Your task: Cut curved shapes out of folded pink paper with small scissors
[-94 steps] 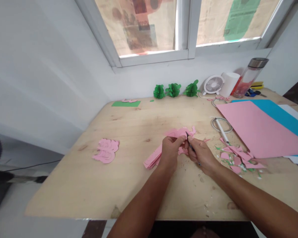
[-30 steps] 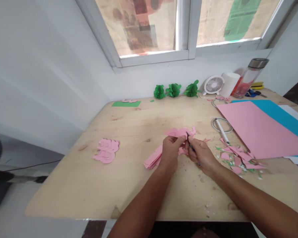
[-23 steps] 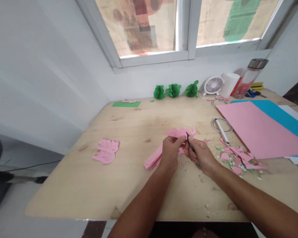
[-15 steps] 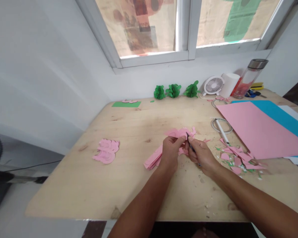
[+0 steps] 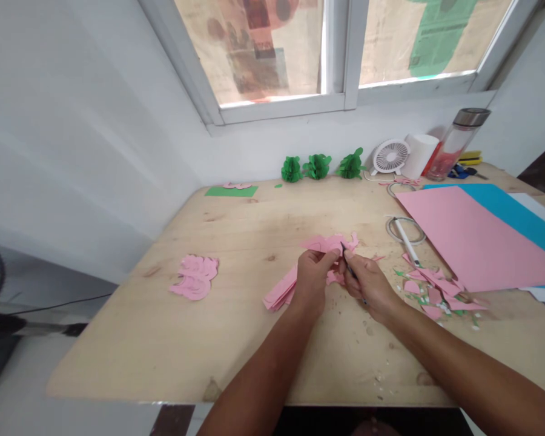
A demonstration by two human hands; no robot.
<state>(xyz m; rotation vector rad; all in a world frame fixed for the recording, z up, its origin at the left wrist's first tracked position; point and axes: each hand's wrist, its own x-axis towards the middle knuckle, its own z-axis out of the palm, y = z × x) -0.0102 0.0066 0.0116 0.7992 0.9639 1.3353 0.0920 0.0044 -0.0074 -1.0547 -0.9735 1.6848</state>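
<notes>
In my left hand (image 5: 315, 269) I pinch a pink paper piece (image 5: 329, 243) with a wavy cut edge and a drawn outline. My right hand (image 5: 367, 278) is closed around small dark scissors (image 5: 351, 270), mostly hidden by the fingers, with the tip against the paper. Both hands are close together above the table. Under and beside my left hand lies a stack of folded pink paper strips (image 5: 281, 290). Further left rests a pile of pink scalloped cutouts (image 5: 195, 277).
Pink and green scraps (image 5: 440, 293), a white pen (image 5: 407, 242) and pink sheets (image 5: 476, 236) over blue ones lie on the right. Green paper ornaments (image 5: 318, 166), a small white fan (image 5: 390, 157) and a glass bottle (image 5: 458, 145) stand along the wall. A green strip (image 5: 231, 191) lies at the back left.
</notes>
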